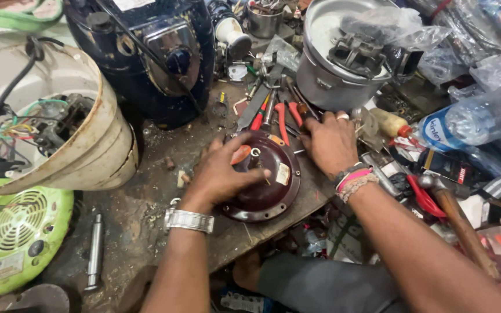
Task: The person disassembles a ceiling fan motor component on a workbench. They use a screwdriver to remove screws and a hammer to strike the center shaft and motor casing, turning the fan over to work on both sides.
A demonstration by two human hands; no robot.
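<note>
Left hand (218,174) spread over maroon motor cover (262,179) near table (146,203) edge, fingertips pinching its centre shaft, right hand (330,142) flat and open among red-handled pliers (282,119); likely slip of cover off edge under uneven pressure

A maroon round motor cover (265,179) bears a cream label. Red-handled pliers (282,119) lie at twelve o'clock; a lime-green fan housing (15,235) sits at nine o'clock.

motor housing (265,182) on bench (146,214), pliers (282,119) behind, pot (334,81) beyond
</note>
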